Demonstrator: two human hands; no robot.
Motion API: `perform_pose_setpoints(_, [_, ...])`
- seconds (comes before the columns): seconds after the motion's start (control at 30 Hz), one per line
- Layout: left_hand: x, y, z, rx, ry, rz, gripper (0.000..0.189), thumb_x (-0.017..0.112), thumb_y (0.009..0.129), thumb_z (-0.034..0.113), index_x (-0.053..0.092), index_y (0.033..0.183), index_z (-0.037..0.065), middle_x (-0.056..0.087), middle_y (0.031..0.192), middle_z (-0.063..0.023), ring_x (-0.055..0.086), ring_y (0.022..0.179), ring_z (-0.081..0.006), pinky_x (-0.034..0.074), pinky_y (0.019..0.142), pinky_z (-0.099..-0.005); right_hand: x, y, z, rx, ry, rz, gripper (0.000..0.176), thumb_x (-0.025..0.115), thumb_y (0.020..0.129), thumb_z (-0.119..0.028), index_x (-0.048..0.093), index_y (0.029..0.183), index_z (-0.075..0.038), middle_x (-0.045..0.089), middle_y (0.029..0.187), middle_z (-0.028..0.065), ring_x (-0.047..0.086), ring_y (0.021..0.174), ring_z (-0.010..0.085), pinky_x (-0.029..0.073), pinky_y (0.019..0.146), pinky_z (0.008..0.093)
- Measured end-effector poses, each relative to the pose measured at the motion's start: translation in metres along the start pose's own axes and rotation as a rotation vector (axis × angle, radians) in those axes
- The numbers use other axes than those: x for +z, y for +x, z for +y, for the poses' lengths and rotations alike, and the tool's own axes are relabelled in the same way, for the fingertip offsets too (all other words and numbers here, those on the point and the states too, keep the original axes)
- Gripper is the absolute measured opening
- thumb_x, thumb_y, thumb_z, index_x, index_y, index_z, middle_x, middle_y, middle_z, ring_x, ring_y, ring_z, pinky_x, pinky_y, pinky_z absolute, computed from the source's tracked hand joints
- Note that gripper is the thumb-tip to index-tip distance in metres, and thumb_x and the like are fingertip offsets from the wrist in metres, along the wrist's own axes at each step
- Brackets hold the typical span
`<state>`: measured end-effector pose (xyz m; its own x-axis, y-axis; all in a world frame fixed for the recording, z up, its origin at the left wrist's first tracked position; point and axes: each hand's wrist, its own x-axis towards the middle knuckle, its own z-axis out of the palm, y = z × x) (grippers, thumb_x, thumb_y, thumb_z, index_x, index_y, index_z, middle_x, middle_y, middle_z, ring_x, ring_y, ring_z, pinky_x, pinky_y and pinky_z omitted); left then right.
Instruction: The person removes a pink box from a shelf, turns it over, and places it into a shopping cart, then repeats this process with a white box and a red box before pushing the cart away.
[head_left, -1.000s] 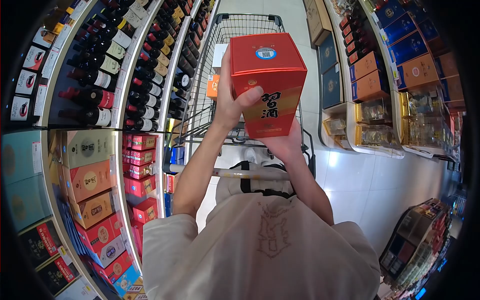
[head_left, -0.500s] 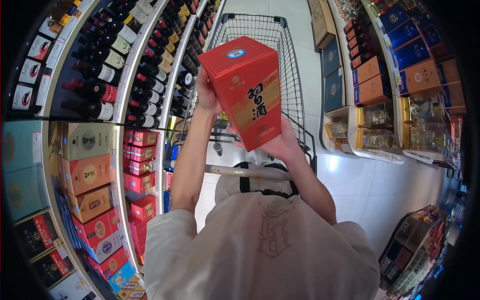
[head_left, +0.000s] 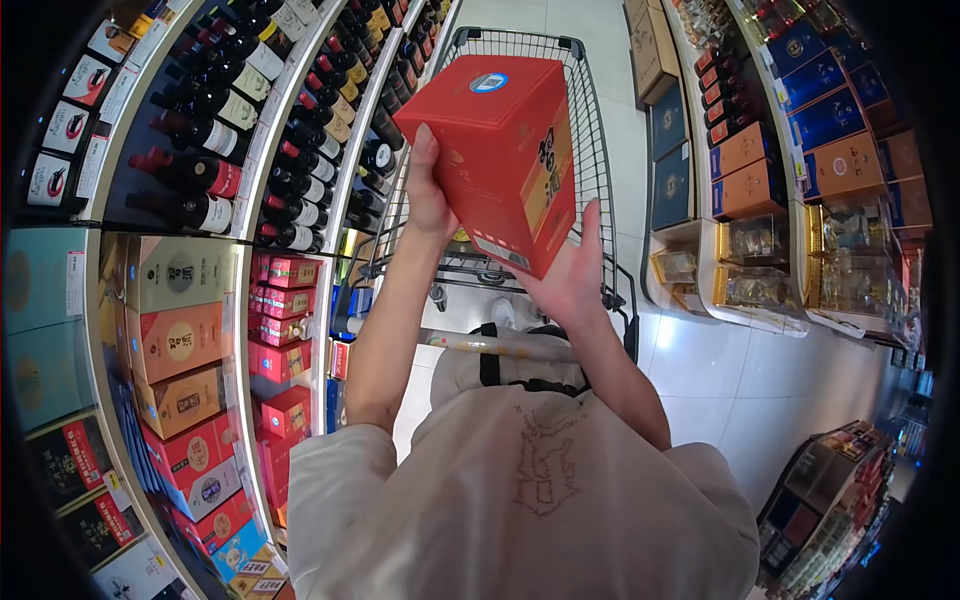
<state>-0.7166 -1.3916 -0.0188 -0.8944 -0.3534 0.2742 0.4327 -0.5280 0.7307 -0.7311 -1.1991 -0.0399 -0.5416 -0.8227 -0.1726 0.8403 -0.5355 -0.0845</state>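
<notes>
A red liquor box (head_left: 480, 170) with a gold band and black Chinese characters is held up in front of me, tilted, above the shopping cart. My left hand (head_left: 430, 190) grips its left side, the thumb lying along the plain red face. My right hand (head_left: 568, 275) supports the lower right corner from below, its thumb pointing up beside the box and its other fingers partly hidden. The box top carries a round blue and white sticker (head_left: 488, 83). Beneath the box, the wire cart (head_left: 590, 130) faces away from me, its handle (head_left: 470, 345) close to my waist.
Shelves of wine bottles (head_left: 215, 145) rise on the left, with boxed liquor (head_left: 180, 340) stacked lower down. Along the right stand more shelves with blue boxes (head_left: 820, 110) and orange boxes (head_left: 740, 190). A rounded display (head_left: 830, 490) is at lower right, beside the tiled floor (head_left: 700, 350).
The box has been turned so its lettered front faces further right and a plain red side shows. It sits slightly higher. My right thumb has come into view beside it.
</notes>
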Motion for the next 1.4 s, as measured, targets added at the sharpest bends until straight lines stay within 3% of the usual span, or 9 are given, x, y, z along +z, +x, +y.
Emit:
perform_pose_setpoints(0.17, [0.035, -0.007, 0.004, -0.038, 0.113, 0.127, 0.067, 0.059, 0.103, 0.054, 0.049, 0.147, 0.005, 0.061, 0.141, -0.0115, 0.062, 0.128, -0.0231, 0.050, 0.108, -0.0390, -0.006, 0.007, 0.007, -0.140, -0.040, 0.050, 0.085, 0.027, 0.105, -0.072, 0.024, 0.165, -0.012, 0.032, 0.168, 0.0147, 0.033, 0.154, 0.0335, 0.023, 0.126, 0.0576])
perform_pose_setpoints(0.23, [0.050, -0.008, 0.007, 0.028, 0.191, 0.226, 0.064, 0.069, 0.100, 0.046, 0.052, 0.141, 0.000, 0.068, 0.125, -0.0126, 0.069, 0.110, -0.0162, 0.057, 0.091, -0.0284, -0.008, 0.006, 0.007, -0.122, 0.000, 0.033, 0.079, 0.026, 0.108, -0.066, 0.026, 0.164, -0.011, 0.034, 0.167, 0.0146, 0.035, 0.153, 0.0334, 0.024, 0.126, 0.0577])
perform_pose_setpoints(0.37, [0.056, -0.011, 0.005, 0.084, 0.336, 0.217, 0.080, 0.073, 0.096, 0.048, 0.044, 0.151, -0.002, 0.065, 0.129, -0.0145, 0.067, 0.114, -0.0174, 0.056, 0.094, -0.0313, -0.026, 0.007, 0.004, -0.053, 0.143, -0.167, 0.063, 0.025, 0.113, -0.049, 0.032, 0.161, -0.009, 0.040, 0.162, 0.0149, 0.040, 0.149, 0.0330, 0.029, 0.124, 0.0572])
perform_pose_setpoints(0.47, [0.059, -0.014, 0.004, 0.096, 0.383, 0.234, 0.089, 0.075, 0.096, 0.046, 0.034, 0.159, -0.001, 0.063, 0.132, -0.0155, 0.066, 0.116, -0.0188, 0.055, 0.099, -0.0332, -0.023, 0.006, 0.005, -0.057, 0.053, -0.041, 0.057, 0.025, 0.114, -0.042, 0.033, 0.160, -0.008, 0.042, 0.161, 0.0154, 0.042, 0.148, 0.0335, 0.031, 0.123, 0.0573])
perform_pose_setpoints(0.6, [0.060, -0.015, 0.003, 0.109, 0.406, 0.225, 0.092, 0.075, 0.096, 0.045, 0.030, 0.161, 0.000, 0.063, 0.134, -0.0153, 0.065, 0.117, -0.0196, 0.054, 0.101, -0.0338, -0.025, 0.006, 0.005, -0.053, -0.008, 0.039, 0.062, 0.028, 0.113, -0.048, 0.029, 0.163, -0.011, 0.038, 0.165, 0.0133, 0.037, 0.152, 0.0317, 0.029, 0.125, 0.0558])
perform_pose_setpoints(0.67, [0.059, -0.016, 0.002, 0.119, 0.427, 0.229, 0.089, 0.074, 0.097, 0.045, 0.030, 0.161, 0.000, 0.063, 0.134, -0.0150, 0.066, 0.117, -0.0197, 0.054, 0.100, -0.0339, -0.030, 0.006, 0.003, -0.036, 0.099, -0.031, 0.056, 0.026, 0.114, -0.040, 0.033, 0.160, -0.008, 0.041, 0.161, 0.0162, 0.041, 0.148, 0.0341, 0.032, 0.121, 0.0595])
perform_pose_setpoints(0.9, [0.047, -0.014, -0.002, 0.059, 0.448, 0.254, 0.086, 0.069, 0.100, 0.047, 0.030, 0.161, 0.000, 0.060, 0.137, -0.0142, 0.062, 0.122, -0.0194, 0.053, 0.102, -0.0349, -0.025, 0.002, 0.004, -0.034, 0.057, 0.050, 0.055, 0.026, 0.115, -0.039, 0.034, 0.160, -0.009, 0.040, 0.162, 0.0159, 0.042, 0.148, 0.0343, 0.032, 0.120, 0.0605])
perform_pose_setpoints(1.17, [0.042, 0.001, 0.020, -0.203, 0.537, 0.083, 0.074, 0.070, 0.096, 0.055, 0.049, 0.143, 0.002, 0.064, 0.128, -0.0136, 0.064, 0.118, -0.0199, 0.052, 0.101, -0.0345, -0.018, -0.011, -0.003, -0.069, -0.018, 0.160, 0.054, 0.027, 0.115, -0.040, 0.032, 0.161, -0.012, 0.038, 0.163, 0.0151, 0.040, 0.149, 0.0342, 0.032, 0.120, 0.0616])
perform_pose_setpoints(1.4, [0.053, -0.001, 0.009, -0.217, 0.568, 0.161, 0.074, 0.072, 0.095, 0.058, 0.054, 0.141, 0.003, 0.066, 0.125, -0.0124, 0.065, 0.116, -0.0188, 0.052, 0.099, -0.0338, -0.025, -0.021, -0.008, -0.051, 0.012, 0.106, 0.055, 0.026, 0.116, -0.041, 0.030, 0.162, -0.011, 0.037, 0.164, 0.0158, 0.040, 0.149, 0.0347, 0.031, 0.121, 0.0620])
